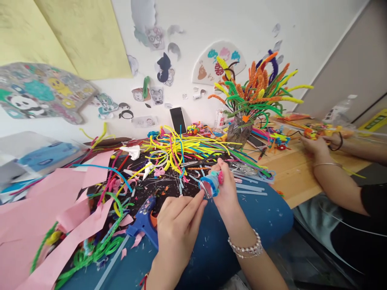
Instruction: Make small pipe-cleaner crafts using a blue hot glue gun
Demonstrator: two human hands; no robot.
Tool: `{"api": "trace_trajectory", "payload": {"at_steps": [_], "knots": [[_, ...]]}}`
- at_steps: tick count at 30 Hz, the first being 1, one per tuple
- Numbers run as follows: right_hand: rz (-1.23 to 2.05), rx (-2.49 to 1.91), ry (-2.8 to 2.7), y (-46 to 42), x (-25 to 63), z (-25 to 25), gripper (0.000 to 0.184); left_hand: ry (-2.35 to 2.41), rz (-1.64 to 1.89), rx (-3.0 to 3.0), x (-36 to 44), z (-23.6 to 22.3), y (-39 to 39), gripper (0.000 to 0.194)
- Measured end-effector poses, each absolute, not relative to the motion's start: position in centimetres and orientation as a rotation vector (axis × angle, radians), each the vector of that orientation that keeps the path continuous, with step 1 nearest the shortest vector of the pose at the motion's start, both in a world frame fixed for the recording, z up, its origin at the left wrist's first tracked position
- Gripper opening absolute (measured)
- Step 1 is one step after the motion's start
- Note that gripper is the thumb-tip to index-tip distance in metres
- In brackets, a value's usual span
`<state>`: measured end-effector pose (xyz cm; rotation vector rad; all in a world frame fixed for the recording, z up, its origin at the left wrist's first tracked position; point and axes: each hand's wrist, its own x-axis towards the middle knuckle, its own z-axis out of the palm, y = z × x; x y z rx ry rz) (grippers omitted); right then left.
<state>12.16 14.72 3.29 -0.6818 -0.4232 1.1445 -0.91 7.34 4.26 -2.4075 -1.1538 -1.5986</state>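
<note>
My right hand (226,191) is closed around a small blue pipe-cleaner craft (214,184) with a bright pink part at its top. The craft is tilted, and its round pinkish underside faces left. A thin shiny strip runs across that underside; its kind I cannot make out. At the craft's near edge, the fingers of my left hand (180,221) are pressed together and pinch its rim. Left of that hand, a blue glue gun (143,221) with a translucent glue stick in its back lies on the table mat.
Yellow pipe cleaners (193,145) are heaped behind my hands. Pink paper sheets (57,197) and green pipe cleaners (99,249) cover the left side. A vase (238,131) of pipe-cleaner stems stands at the back. Glue sticks (250,188) lie right. Another person's hands (319,145) work at the far right.
</note>
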Motion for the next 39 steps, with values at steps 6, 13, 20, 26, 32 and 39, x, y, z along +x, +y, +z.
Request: {"api": "trace_trajectory", "payload": {"at_steps": [6, 13, 20, 26, 32, 39], "knots": [[1.163, -0.68, -0.422, 14.7, 12.1, 3.3, 0.039, -1.21, -1.562, -2.41, -0.7, 4.0, 7.4, 0.026], [1.158, -0.683, -0.427, 14.6, 12.1, 3.3, 0.038, -1.206, -1.607, -2.437, -0.6, 3.9, 7.6, 0.028], [1.145, -0.699, -0.462, 14.6, 12.1, 3.3, 0.039, -1.182, -1.612, -2.437, -0.6, 4.1, 7.6, 0.026], [1.097, -0.731, -0.476, 14.4, 11.9, 3.6, 0.038, -1.169, -1.656, -2.415, -0.5, 3.8, 7.8, 0.026], [0.987, -0.763, -0.51, 14.5, 11.9, 3.9, 0.039, -1.288, -1.73, -2.346, -0.8, 3.1, 7.3, 0.023], [0.854, -0.84, -0.675, 14.3, 11.6, 4.0, 0.043, -1.679, -2.22, -2.099, -0.7, 1.6, 5.5, 0.029]]}}
